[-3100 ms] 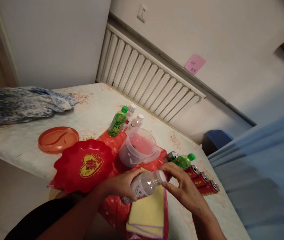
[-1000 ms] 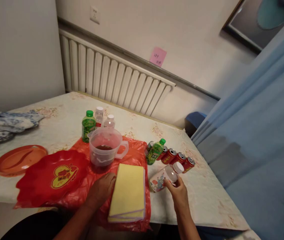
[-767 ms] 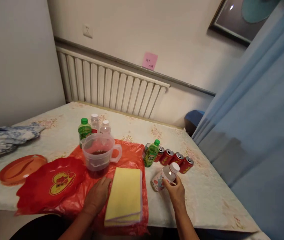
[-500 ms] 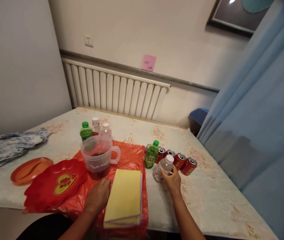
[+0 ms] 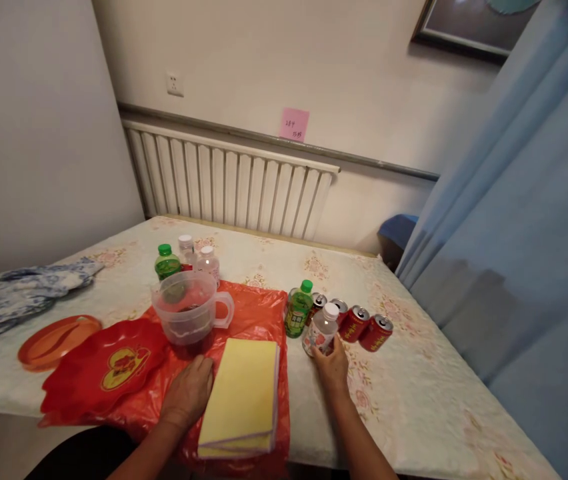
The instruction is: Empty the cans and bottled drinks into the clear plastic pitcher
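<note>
A room in a home, white slatted radiator (image 5: 229, 177) under a wall socket (image 5: 175, 84), pink sticky note (image 5: 294, 125), framed picture (image 5: 464, 27), blue curtain (image 5: 524, 220), floral cloth over the tabletop (image 5: 414, 393), drinks and plastic dishes laid out

- At the right hand's (image 5: 333, 365) fingertips, a bottle (image 5: 320, 330) of clear, smooth plastic is catching the light.
- Just beyond that hand, red cans (image 5: 367, 328) are gleaming, their tops bare metal.
- Under the left hand (image 5: 187, 393), a thin plastic bag (image 5: 259, 313) is lying crinkled and glossy.
- Beside that hand, yellow cloths (image 5: 241, 393) are looking soft and matt.
</note>
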The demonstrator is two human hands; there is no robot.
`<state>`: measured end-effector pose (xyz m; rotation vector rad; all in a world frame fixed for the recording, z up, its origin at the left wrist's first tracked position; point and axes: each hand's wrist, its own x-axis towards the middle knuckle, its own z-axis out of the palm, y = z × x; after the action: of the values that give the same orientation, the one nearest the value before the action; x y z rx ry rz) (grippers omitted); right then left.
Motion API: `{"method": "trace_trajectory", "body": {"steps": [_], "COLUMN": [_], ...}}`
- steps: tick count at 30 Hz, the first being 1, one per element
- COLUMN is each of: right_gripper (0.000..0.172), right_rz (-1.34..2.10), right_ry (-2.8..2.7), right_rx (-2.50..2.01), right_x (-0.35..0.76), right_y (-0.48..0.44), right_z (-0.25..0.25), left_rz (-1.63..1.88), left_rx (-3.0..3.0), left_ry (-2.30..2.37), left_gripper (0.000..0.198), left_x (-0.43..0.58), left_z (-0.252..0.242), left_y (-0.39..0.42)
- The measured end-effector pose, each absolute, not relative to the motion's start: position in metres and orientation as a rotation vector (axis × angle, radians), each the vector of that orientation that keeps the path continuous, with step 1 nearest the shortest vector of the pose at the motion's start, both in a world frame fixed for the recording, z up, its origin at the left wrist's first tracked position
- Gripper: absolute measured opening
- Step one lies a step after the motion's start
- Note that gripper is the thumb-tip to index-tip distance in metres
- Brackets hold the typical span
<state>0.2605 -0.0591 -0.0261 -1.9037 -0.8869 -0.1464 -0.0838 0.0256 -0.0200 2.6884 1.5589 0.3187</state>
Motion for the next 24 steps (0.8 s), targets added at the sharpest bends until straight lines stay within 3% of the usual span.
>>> {"method": "trace_trajectory", "body": {"steps": [6,24], "right_gripper": [0.04,0.044], "right_rz": [-0.121,-0.2], "right_ry": [-0.986,-1.026], "right_rx": [-1.941,-1.999], "right_x": [0.255,0.258], "right_y": [-0.063,-0.058], "right_z": [-0.042,-0.045], "left_rz": [0.306,0.3], "left_rx": [2.699,2.697], "left_ry": [1.572,1.586], "left_gripper": [0.025,0.027], "left_x": [-0.083,-0.084], "left_z": [-0.02,-0.02], "left_y": [0.026,0.027]}}
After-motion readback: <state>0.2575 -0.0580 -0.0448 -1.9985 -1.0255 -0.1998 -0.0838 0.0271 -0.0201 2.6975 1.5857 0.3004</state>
